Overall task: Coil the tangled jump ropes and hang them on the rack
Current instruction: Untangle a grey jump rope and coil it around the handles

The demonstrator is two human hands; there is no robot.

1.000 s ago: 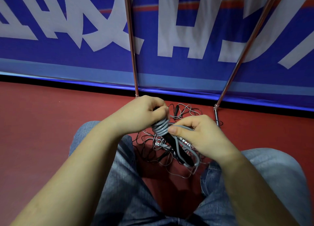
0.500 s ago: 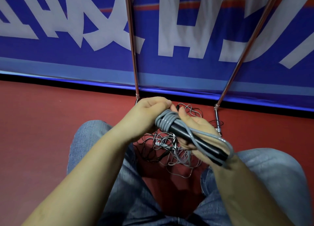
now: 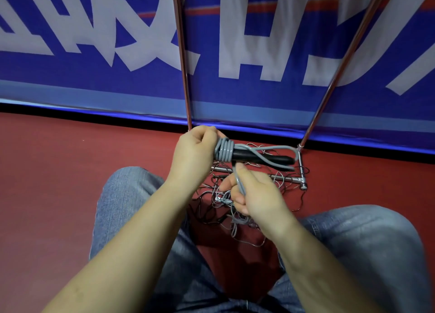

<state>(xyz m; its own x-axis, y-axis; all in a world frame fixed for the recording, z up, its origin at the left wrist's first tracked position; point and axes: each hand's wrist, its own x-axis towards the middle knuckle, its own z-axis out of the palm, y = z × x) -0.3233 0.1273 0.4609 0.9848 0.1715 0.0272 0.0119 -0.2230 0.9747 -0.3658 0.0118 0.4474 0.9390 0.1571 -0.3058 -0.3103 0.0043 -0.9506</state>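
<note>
Rope (image 3: 224, 150) (one, grey) coiled in clenched left hand (image 3: 193, 152); right hand (image 3: 254, 195) pinches its tail.

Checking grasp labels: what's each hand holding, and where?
Left hand grips the black handles at their cord-wrapped end. Right hand pinches the grey cord on the free strand just below the coil.

Dark red floor (image 3: 70, 183) meets a blue banner (image 3: 270, 96) — big white lettering, pale stripe along its base.
</note>
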